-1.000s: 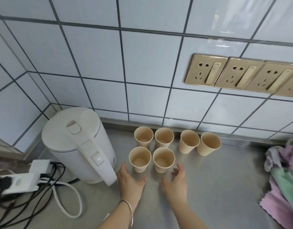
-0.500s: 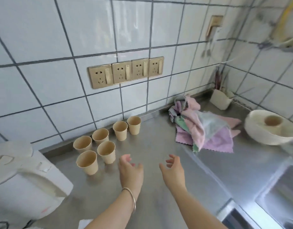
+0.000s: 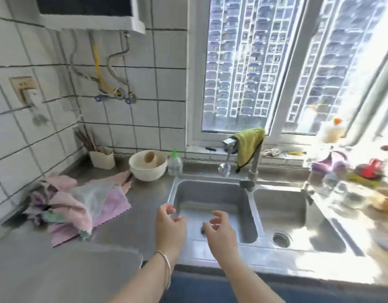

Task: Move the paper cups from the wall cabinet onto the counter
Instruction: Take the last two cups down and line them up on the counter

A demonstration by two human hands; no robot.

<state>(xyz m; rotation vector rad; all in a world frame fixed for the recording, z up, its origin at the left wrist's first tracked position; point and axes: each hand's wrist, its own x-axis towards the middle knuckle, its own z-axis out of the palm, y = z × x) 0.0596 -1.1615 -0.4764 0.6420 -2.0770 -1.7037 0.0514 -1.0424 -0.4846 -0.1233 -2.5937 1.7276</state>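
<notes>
Both of my hands hover empty over the left basin of the steel sink [image 3: 210,193]. My left hand [image 3: 170,228], with a thin bracelet on the wrist, has loosely curled fingers and holds nothing. My right hand [image 3: 221,232] is also relaxed and empty, about a hand's width to the right. The group of paper cups on the counter is out of view to the left. One beige paper cup [image 3: 149,158] lies tilted inside a white bowl [image 3: 148,171] at the back of the counter. No wall cabinet shows.
A heap of pink, lilac and green cloths [image 3: 79,202] lies on the steel counter [image 3: 57,270] at left. A tap [image 3: 252,169] with a green rag stands behind the double sink. A chopstick holder [image 3: 102,158] and a bottle [image 3: 175,164] stand near the bowl. Clutter fills the right end.
The view has swung right, from the cups by the kettle to the sink and window. Both hands came away from the cups and stay empty.
</notes>
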